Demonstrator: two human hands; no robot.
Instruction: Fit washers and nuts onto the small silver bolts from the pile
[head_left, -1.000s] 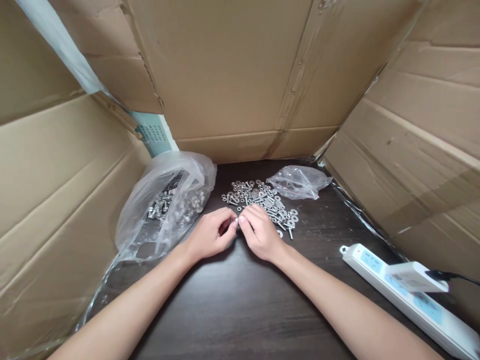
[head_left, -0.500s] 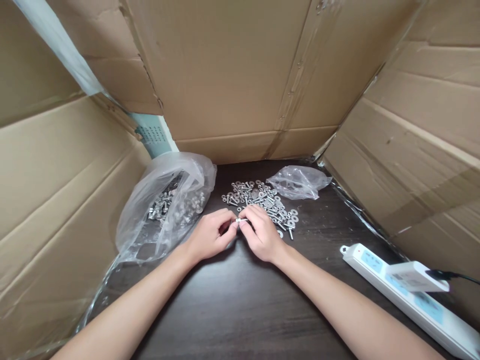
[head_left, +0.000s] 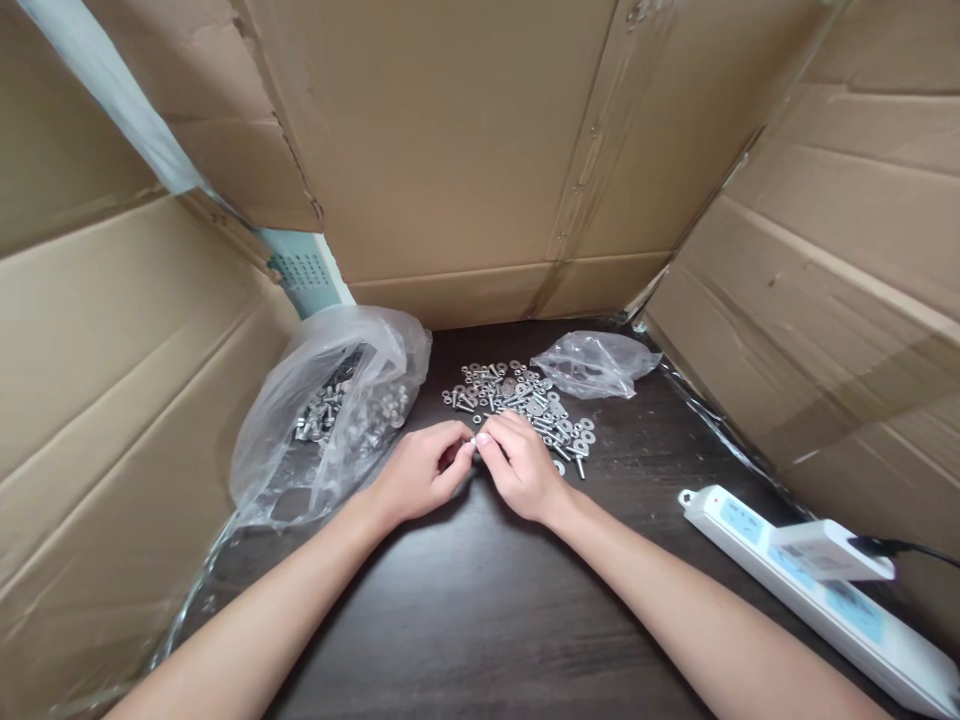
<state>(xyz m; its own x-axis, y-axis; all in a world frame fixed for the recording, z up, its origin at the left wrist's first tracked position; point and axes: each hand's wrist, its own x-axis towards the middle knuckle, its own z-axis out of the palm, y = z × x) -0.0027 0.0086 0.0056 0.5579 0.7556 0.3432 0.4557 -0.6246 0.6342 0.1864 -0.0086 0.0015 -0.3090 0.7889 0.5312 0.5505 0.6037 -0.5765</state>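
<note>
My left hand (head_left: pixel 424 468) and my right hand (head_left: pixel 521 465) meet fingertip to fingertip over the dark table (head_left: pixel 465 600). Between them a small metal bolt (head_left: pixel 474 441) shows, mostly covered by the fingers. The left thumb and index finger pinch its left end. My right thumb and fingers close round its other end. Just behind my right hand lies a loose pile of bolts, nuts and washers (head_left: pixel 536 405). Left of my left hand, an open clear plastic bag (head_left: pixel 259 440) holds more metal fasteners.
A crumpled clear bag (head_left: pixel 596 362) lies behind the pile on the right. At the right stands a white power strip (head_left: pixel 795 575) with a plugged-in adapter (head_left: pixel 829 550) and black cable. Cardboard walls (head_left: pixel 465 150) enclose the back and both sides.
My right thumb and fingers have shifted over the bolt, so less of it shows between my hands. Both hands stay in nearly the same place.
</note>
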